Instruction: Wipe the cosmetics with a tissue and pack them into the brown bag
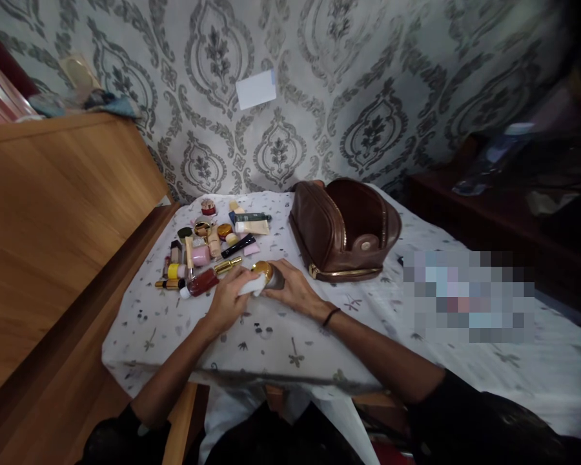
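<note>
My left hand (pixel 230 300) pinches a white cloth or tissue (pixel 254 285) against a small jar with a gold lid (pixel 261 267). Wrapped round the jar's right side is my right hand (pixel 293 287), with a dark band at the wrist. Several cosmetics lie to the left and behind: a red bottle with a white cap (pixel 202 283), a pink jar (pixel 201 256), a black tube (pixel 238 246) and a cream tube (pixel 252 227). An open brown leather bag (pixel 314 226) stands behind and right of my hands.
A patterned white cloth (pixel 290 342) covers the table. A wooden cabinet (pixel 62 226) rises at the left. The papered wall (pixel 281 148) is behind. On a dark surface at the right stands a clear bottle (pixel 494 158). A blurred-out patch hides part of the cloth at the right.
</note>
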